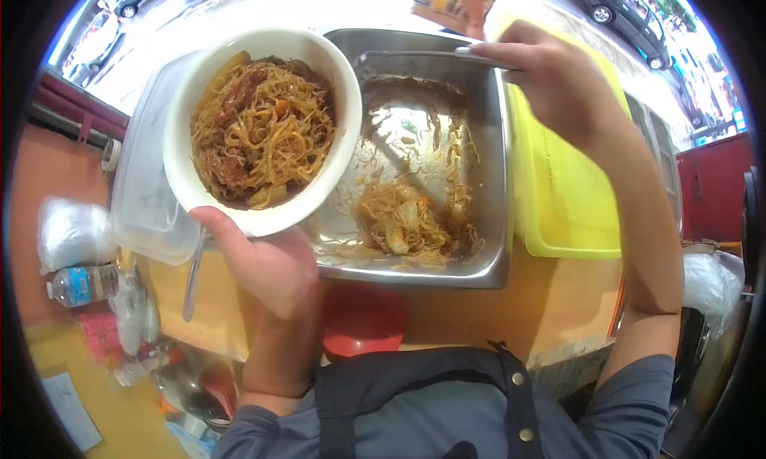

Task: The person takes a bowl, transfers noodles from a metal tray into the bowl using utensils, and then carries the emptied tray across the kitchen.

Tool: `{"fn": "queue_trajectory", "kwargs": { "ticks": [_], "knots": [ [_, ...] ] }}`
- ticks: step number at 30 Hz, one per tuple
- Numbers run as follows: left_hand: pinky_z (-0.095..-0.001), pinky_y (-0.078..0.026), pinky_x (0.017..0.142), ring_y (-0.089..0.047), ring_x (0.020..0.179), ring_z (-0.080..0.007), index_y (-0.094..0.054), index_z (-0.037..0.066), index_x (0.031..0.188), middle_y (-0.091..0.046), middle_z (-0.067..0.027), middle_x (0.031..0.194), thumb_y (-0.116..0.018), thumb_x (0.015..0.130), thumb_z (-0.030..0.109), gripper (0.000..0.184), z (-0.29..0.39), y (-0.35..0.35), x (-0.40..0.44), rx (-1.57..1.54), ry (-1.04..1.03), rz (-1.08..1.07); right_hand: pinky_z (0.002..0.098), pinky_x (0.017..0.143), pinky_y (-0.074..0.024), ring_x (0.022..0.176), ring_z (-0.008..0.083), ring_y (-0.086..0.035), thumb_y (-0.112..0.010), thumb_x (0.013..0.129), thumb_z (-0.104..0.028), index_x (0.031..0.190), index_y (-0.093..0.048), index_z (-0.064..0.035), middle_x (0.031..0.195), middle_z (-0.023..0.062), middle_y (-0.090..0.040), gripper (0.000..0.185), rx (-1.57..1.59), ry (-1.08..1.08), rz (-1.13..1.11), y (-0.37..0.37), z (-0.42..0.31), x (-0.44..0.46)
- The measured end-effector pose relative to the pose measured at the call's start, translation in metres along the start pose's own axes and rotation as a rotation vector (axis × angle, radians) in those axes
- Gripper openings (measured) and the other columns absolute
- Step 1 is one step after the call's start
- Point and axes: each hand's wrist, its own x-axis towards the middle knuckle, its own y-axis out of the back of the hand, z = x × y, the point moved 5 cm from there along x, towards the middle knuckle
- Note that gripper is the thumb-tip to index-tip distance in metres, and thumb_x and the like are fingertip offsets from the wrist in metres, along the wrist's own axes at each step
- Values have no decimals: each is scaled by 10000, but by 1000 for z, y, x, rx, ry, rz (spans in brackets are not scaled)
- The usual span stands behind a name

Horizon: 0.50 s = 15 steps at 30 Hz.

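My left hand (275, 267) grips a white bowl (182, 152) by its near rim, thumb over the edge. Brown noodles (259, 136) with vegetable pieces heap inside it. Up at the right, my right hand (562, 84) is closed around the handle of a long metal utensil (423, 56), which reaches left across the far end of a steel tray (496, 172); its tip is hard to make out by the bowl. A small pile of noodles (411, 220) lies at the tray's near end, with scraps and sauce smears beyond. A metal handle (194, 279) sticks out below the bowl.
A clear plastic lid (144, 180) lies left of the tray, and a yellow container (558, 188) stands right. A red bowl (363, 322) sits near my apron. Bags and a water bottle (84, 286) are at left. Beyond the counter are another person's arm (474, 4) and parked cars.
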Motion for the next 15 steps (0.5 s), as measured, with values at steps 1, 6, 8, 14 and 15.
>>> {"fn": "queue_trajectory", "kwargs": {
  "ticks": [1, 6, 8, 14, 15],
  "knots": [
    [-424, -252, 1190, -374, 1397, -287, -281, 11, 1507, -363, -145, 1536, -283, 1056, 507, 670, 0, 0, 0, -8, 4, -4, 388, 776, -524, 862, 302, -653, -588, 837, 20, 1147, -714, -132, 977, 104, -646, 368, -73, 6, 21, -9, -5, 4],
    [-436, -345, 1148, -436, 1354, -284, -313, 24, 1493, -411, -150, 1498, -305, 1062, 473, 622, 0, 13, 4, -222, -27, -414, 426, 789, -541, 853, 286, -674, -578, 899, -92, 1077, -723, -117, 915, 119, -634, 231, -55, -11, -78, -14, -37, -3],
    [-438, -367, 1137, -448, 1345, -284, -320, 27, 1489, -420, -151, 1490, -306, 1064, 468, 613, 1, 14, 5, -267, -33, -510, 407, 758, -540, 841, 270, -668, -578, 870, -46, 1069, -728, -131, 914, 104, -629, 264, -112, 20, -107, 6, -41, -2],
    [-418, -330, 1152, -428, 1357, -279, -303, 22, 1496, -402, -146, 1506, -296, 1061, 485, 636, -1, 2, 0, 10, 1, 47, 338, 726, -549, 872, 218, -635, -602, 829, -31, 1077, -712, -126, 968, 55, -600, 287, -232, 125, 124, -13, -50, 15],
    [-410, -300, 1166, -411, 1369, -277, -295, 17, 1500, -390, -146, 1515, -290, 1060, 492, 648, -1, 4, 1, -5, 18, 35, 322, 647, -576, 908, 220, -658, -592, 892, -124, 900, -712, -37, 931, 74, -644, 149, -295, 220, 172, -19, -55, 17]
  ]
}}
